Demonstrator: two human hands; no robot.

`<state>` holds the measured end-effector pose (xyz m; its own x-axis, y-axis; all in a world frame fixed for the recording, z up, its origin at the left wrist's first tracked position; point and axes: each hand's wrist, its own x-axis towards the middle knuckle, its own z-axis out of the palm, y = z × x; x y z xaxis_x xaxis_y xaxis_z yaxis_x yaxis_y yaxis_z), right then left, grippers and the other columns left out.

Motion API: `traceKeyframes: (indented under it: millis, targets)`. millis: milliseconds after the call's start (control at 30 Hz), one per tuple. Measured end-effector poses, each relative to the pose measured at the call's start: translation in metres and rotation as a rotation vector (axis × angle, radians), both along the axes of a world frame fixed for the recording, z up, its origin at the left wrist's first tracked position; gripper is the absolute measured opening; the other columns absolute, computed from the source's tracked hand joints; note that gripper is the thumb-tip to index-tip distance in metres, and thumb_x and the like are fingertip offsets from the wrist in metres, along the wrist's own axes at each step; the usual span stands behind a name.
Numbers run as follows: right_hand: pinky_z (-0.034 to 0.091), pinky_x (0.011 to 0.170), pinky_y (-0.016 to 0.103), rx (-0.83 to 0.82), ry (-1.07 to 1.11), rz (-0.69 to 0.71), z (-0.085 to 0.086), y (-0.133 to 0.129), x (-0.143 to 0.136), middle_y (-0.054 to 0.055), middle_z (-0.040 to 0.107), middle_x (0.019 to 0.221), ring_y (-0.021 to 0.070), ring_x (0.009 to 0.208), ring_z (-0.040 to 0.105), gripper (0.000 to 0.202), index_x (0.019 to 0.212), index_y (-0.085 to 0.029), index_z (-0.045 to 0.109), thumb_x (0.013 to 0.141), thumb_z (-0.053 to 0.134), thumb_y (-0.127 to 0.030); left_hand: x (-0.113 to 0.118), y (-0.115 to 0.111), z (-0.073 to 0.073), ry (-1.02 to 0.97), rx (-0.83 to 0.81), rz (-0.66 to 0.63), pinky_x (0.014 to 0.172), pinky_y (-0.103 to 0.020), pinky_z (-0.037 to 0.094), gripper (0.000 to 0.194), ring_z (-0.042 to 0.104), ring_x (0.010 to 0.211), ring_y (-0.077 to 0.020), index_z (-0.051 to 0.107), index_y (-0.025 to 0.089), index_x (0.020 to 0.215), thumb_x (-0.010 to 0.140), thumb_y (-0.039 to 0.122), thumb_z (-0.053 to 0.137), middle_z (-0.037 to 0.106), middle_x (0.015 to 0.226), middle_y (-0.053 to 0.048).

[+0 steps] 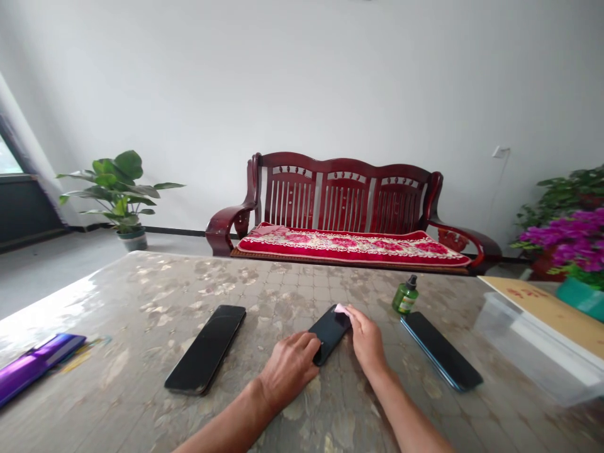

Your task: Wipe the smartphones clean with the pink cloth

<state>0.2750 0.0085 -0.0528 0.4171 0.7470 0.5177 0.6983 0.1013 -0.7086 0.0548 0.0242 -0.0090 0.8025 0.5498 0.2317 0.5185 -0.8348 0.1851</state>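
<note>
Under our hands a black phone lies on the table: our left hand pins its near end, fingers curled; our right hand pinches a pink cloth against its far corner; just beyond sits a green bottle

- middle phone: black
- left phone: glossy black
- right phone: dark, blue edge
- cloth: pale pink
- bottle: green, black cap
- table: beige, mottled leaf and tile pattern
- pouch: purple
- bench: dark red wood
- cushion: red, cream and pink florals
</note>
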Motion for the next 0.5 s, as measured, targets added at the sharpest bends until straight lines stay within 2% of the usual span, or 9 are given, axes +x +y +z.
traceKeyframes:
  millis: [133,300,500]
  targets:
    - [0.053,0.095,0.043,-0.022,0.021,0.036,-0.004,0.003,0.0,0.013,0.071,0.115,0.0277,0.109,0.066,0.045,0.108,-0.017,0.073,0.094,0.037,-0.04,0.003,0.001,-0.002,-0.038,-0.06,-0.008,0.093,-0.03,0.049,0.025,0.06,0.107,-0.0216,0.056,0.023,0.103,0.082,0.016,0.068,0.065,0.113,-0.004]
    - [0.046,0.104,0.041,-0.044,0.041,0.125,0.002,0.002,-0.007,0.007,0.07,0.117,0.0235,0.115,0.063,0.039,0.107,-0.023,0.073,0.092,0.039,-0.032,0.01,-0.007,-0.005,-0.11,-0.023,-0.159,0.093,-0.035,0.05,0.039,0.06,0.106,-0.0241,0.056,0.021,0.108,0.079,0.036,0.078,0.065,0.116,-0.005]
    - [0.041,0.108,0.041,-0.049,0.099,0.228,0.011,-0.003,-0.014,0.004,0.071,0.115,0.0222,0.118,0.06,0.036,0.104,-0.025,0.074,0.09,0.041,-0.03,0.018,-0.024,-0.006,-0.108,0.005,-0.286,0.088,-0.036,0.053,0.034,0.063,0.1,-0.0255,0.06,0.02,0.109,0.087,0.044,0.067,0.067,0.113,-0.008]
